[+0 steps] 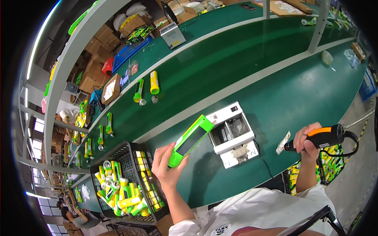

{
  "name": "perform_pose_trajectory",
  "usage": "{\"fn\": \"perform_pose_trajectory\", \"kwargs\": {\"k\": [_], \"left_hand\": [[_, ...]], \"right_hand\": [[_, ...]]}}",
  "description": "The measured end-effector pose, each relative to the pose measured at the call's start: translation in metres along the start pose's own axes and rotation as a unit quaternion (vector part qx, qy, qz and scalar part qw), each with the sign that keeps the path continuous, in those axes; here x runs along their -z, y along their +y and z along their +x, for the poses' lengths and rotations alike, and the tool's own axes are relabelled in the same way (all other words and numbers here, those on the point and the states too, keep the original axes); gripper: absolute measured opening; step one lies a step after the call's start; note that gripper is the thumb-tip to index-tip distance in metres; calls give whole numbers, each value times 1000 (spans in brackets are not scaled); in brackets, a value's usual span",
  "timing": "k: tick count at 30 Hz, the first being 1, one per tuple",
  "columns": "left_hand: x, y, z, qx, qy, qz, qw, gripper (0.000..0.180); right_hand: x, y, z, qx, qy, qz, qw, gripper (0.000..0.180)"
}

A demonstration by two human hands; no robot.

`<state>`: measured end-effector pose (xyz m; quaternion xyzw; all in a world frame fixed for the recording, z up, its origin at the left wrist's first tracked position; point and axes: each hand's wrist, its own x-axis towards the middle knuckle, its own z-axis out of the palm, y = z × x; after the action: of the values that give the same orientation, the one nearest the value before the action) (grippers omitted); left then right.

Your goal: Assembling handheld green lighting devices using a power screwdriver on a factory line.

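My left hand [164, 167] is closed around the lower end of a green and yellow flashlight [198, 135]. A dark rectangular panel on its side faces up, and it tilts toward the upper right. My right hand [309, 142] grips a black and orange electric screwdriver [330, 135], held level with its tip pointing left. Whitish wrapping [282, 143] covers the screwdriver's tip end. Between the hands, a white screw feeder [235, 145] stands on the green bench, with small metal screws in its tray. The flashlight's upper end overlaps the feeder's left edge in view; whether they touch, I cannot tell.
A black crate [136, 169] full of flashlights stands left; another pile of flashlights [332, 167] lies lower right. Across the bench runs a green conveyor belt [220, 70] carrying spaced flashlights. The screwdriver's cable [356, 147] loops right. Metal posts [318, 33] rise beyond. A person [76, 218] sits far left.
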<state>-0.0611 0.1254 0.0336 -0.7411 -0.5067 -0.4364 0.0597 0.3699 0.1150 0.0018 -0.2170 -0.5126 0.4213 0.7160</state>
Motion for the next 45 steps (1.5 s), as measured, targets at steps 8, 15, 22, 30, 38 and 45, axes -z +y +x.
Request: {"fn": "perform_pose_trajectory", "kwargs": {"k": [8,15,22,30,38,45], "left_hand": [[-118,-67,98,110,4,-44,993,42],[-265,-134,210,146,-135,128,972,51],[-311,-144,236,187,-266,178,929,77],[-231,-328,198,284,-217,374,856,68],[-109,-323,123,306,-159,-3,939,62],[22,-55,20,363,-167,-328,856,58]], "right_hand": [[15,7,8,10,37,-71,997,34],[13,11,11,11,64,-122,990,38],[19,3,2,20,97,-168,981,37],[6,1,4,12,82,-156,984,35],[-40,21,18,-35,24,-13,999,36],[-76,12,9,-20,-80,139,987,34]]}}
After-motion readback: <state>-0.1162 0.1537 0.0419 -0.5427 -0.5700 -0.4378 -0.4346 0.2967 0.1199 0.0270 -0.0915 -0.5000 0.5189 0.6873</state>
